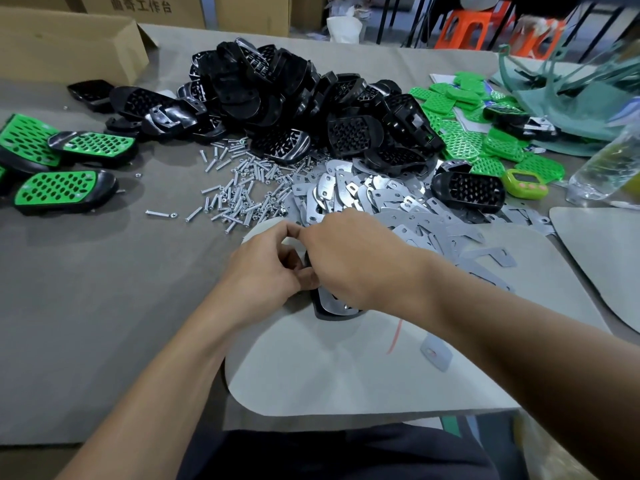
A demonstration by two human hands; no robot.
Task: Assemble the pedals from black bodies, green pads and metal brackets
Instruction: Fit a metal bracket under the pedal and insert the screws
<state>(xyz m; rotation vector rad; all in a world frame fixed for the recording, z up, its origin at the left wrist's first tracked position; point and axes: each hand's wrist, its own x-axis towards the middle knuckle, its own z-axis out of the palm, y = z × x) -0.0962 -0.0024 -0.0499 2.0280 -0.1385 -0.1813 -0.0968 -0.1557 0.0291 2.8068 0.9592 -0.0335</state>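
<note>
A black pedal body (320, 311) lies on the pale mat (332, 372) in front of me, with a metal bracket (329, 303) set on top of it. My left hand (266, 271) and my right hand (349, 258) meet over it, fingers curled around its upper part and hiding most of it. Behind them spreads a heap of metal brackets (363, 195), a pile of black bodies (294, 95) and loose green pads (464, 133) at the right. Three finished pedals (62, 188) with green pads lie at the left.
Loose screws and nuts (242, 188) are scattered left of the brackets. A cardboard box (65, 46) stands at the back left. A green timer (524, 181), a plastic bottle (609, 164) and a second pale mat (602, 254) sit at the right.
</note>
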